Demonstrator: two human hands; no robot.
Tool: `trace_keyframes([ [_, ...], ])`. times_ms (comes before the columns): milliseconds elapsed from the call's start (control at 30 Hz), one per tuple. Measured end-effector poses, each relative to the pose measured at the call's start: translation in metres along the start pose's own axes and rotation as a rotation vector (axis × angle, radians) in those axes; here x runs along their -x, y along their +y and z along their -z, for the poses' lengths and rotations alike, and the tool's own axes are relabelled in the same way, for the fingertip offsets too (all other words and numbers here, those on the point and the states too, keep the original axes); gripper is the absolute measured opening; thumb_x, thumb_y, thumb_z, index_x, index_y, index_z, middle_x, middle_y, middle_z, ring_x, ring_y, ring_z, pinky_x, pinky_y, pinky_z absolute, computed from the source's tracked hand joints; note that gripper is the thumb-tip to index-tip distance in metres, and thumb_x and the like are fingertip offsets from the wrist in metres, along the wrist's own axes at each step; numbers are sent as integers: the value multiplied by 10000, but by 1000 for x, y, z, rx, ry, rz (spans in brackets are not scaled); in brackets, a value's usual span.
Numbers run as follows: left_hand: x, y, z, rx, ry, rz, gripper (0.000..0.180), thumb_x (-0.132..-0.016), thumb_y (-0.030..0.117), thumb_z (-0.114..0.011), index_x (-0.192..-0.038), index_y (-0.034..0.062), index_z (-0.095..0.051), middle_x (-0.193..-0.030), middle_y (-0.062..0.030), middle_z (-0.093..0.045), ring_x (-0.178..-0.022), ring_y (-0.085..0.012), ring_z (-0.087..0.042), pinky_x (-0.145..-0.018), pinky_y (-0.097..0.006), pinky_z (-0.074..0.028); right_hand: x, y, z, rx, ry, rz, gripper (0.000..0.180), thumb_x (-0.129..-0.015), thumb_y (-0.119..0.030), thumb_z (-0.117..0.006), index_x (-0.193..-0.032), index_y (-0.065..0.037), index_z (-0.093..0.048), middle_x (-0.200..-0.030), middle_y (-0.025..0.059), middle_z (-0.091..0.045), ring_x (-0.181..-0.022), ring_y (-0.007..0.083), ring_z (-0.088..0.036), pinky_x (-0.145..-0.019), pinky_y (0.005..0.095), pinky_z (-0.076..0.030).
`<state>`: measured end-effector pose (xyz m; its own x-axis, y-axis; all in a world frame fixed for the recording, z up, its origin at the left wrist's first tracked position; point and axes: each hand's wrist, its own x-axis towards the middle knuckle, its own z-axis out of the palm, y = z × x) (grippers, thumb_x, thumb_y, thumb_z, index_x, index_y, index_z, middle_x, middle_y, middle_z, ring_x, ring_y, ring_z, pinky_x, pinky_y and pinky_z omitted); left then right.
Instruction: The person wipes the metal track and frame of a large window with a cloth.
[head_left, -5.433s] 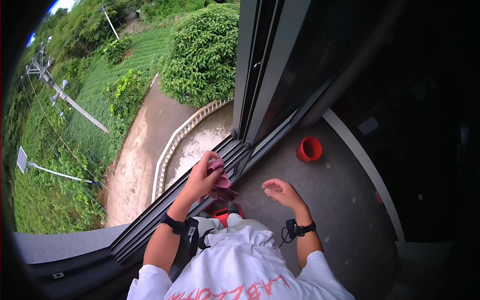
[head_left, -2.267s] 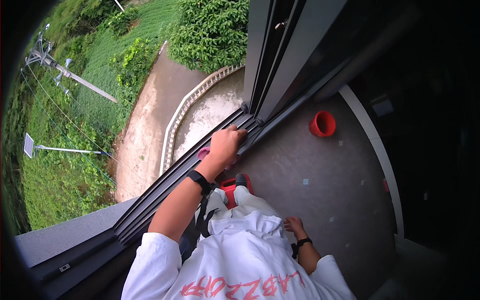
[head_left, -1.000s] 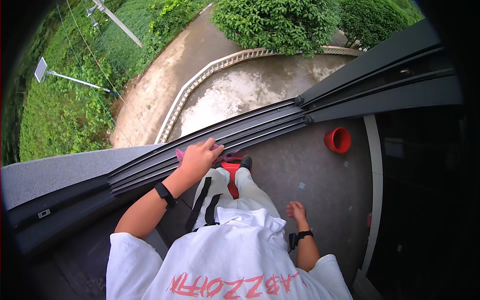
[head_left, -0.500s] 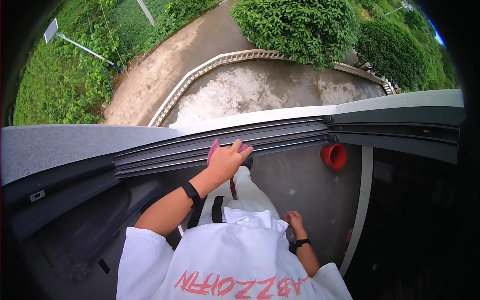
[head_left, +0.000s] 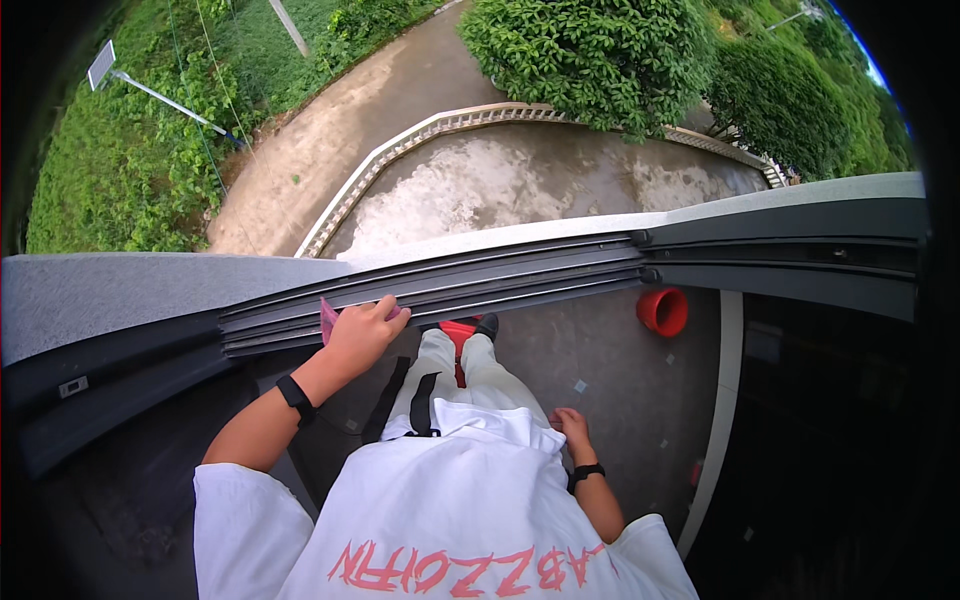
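A pink cloth [head_left: 328, 318] is under my left hand [head_left: 364, 332], whose fingers are closed over it. The hand presses it against the dark grey sliding-window track [head_left: 470, 285], near the left end of the long metal rails. Most of the cloth is covered by the palm and fingers. Beside my right hip hangs my right hand [head_left: 573, 428], its fingers loosely bent and with nothing seen in them. It touches or nearly touches my white shirt and light trousers.
On the grey floor stands a red bucket [head_left: 662, 311], right of my legs. Something red [head_left: 460, 335] shows between my shoes. Past the pale outer ledge [head_left: 510, 239], the view drops to a paved yard with a curved balustrade [head_left: 400, 142]. A dark frame [head_left: 800, 250] continues at right.
My left hand has slid left along the track with the pink cloth, and my upper body has shifted slightly left. My right hand stays by my hip.
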<state>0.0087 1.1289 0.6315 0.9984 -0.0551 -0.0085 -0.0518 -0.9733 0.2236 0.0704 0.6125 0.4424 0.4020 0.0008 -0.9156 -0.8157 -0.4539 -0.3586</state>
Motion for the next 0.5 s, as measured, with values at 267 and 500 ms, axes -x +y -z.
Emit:
trace_keyframes([
  [267,-94,60,-36,70,44,-104,281,-812,153,-636,-1077,91,-706,-901,-72,-577,-711,-241,-673,-596,-368,-537,3,21,12,22,26,-145,254,-971,-269,-622,-1129,-72,-647,-923,66,-717,-682,166,-686,-545,294,-569],
  [500,-190,124,-75,184,168,-111,87,-829,138,-627,-836,56,-655,-892,-108,-596,-691,-282,-680,-610,-411,-555,6,-12,-1,-22,52,-38,246,-962,-264,-635,-1135,-91,-660,-949,59,-718,-727,165,-688,-566,297,-569],
])
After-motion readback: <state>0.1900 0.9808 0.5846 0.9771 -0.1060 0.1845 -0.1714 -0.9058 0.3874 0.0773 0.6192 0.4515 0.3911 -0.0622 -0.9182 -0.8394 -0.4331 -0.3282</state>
